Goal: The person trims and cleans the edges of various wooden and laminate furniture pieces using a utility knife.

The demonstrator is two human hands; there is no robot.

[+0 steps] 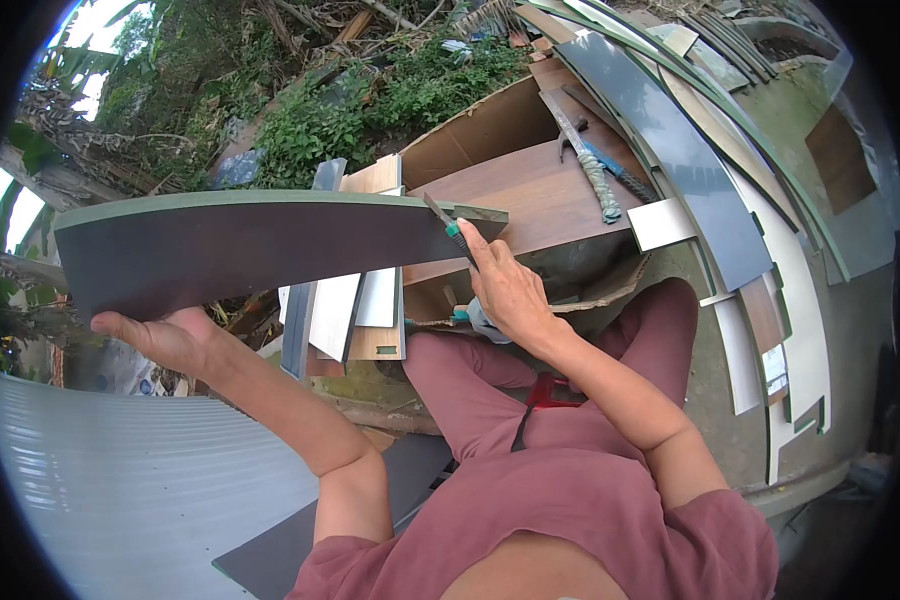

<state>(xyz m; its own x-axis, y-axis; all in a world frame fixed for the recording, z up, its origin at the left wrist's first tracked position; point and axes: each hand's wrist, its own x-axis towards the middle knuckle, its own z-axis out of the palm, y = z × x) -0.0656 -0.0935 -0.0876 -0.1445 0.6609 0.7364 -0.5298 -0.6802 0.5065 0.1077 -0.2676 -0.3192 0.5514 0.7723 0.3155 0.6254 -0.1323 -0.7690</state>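
A long dark plank (270, 245) with a green edge is held across my front, its right end over a wood-grain board (530, 190). My left hand (175, 338) grips the plank's lower left side, palm up, with the fingers hidden behind it. In my right hand (505, 285) is a flat-bladed tool (454, 230) with a green-and-black handle. Its narrow grey blade overlaps the plank's top edge close to the right end, and my index finger stretches along the handle.
A machete with a wrapped handle (598, 180) and a blue-handled hammer (620, 172) lie on the wood-grain board, over a cardboard box (490, 128). Cut panels (670, 150) are stacked on the right, smaller offcuts (335, 315) at centre left. Corrugated sheeting (120, 480) lies lower left.
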